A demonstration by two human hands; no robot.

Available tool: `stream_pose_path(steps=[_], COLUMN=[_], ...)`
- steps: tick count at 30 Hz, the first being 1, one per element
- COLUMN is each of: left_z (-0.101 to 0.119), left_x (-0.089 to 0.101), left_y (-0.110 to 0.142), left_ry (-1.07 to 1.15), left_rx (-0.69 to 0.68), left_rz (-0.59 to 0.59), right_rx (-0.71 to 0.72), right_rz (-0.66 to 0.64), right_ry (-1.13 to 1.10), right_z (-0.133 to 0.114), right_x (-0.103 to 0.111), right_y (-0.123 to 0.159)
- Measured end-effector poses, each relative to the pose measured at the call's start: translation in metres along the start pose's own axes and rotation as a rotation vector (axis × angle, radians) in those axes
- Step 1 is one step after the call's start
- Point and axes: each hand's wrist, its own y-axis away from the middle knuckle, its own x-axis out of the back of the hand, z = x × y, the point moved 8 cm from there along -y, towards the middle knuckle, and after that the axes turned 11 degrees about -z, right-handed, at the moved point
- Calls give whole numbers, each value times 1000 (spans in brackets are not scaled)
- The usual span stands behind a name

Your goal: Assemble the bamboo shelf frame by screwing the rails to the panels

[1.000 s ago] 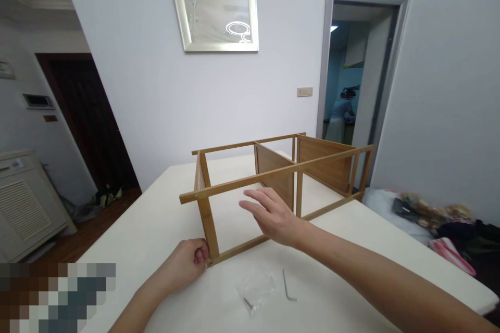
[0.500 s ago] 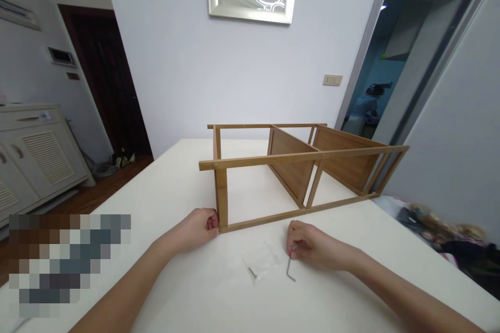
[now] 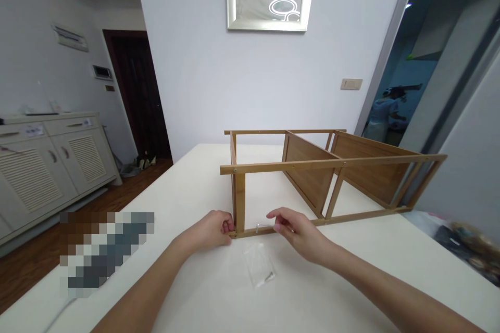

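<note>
A wooden shelf frame (image 3: 273,168) lies on its side on the white table, with slatless panels set across it. My left hand (image 3: 211,230) is closed around its lower left corner, fingers against the end of the bottom rail. My right hand (image 3: 300,231) pinches one end of a small L-shaped hex key (image 3: 265,226) between thumb and fingers. The key's bent end points left, in front of the bottom rail and a short way right of the corner post. Nearer to me lies a clear plastic bag (image 3: 254,260) with a screw (image 3: 269,276) on or in it.
On the left of the white table (image 3: 183,296) lies a blurred-out object (image 3: 111,252) with a cable. A wall stands behind the frame. Through the doorway at right a person (image 3: 385,109) is visible. Clothes or bags (image 3: 464,244) lie beyond the table's right edge.
My right hand has raised the hex key from near the tabletop and carried it left toward the frame's corner, turning it sideways. My left hand stays at that corner. The camera view has shifted.
</note>
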Motion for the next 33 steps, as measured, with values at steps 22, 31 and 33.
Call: stream_pose_path(steps=[22,31,33], left_z=[59,58,58], left_x=[-20,-30,-34], left_y=[22,12,8], left_ry=[4,97,148], left_rx=[-111,-170,-181], left_rz=[-30,-40,36], right_rx=[318,294,307], right_rz=[124,102,97], right_ry=[148,57,75], right_z=[-28,-17,-17], right_x=[-59,-37,-38], right_y=[17,15,15])
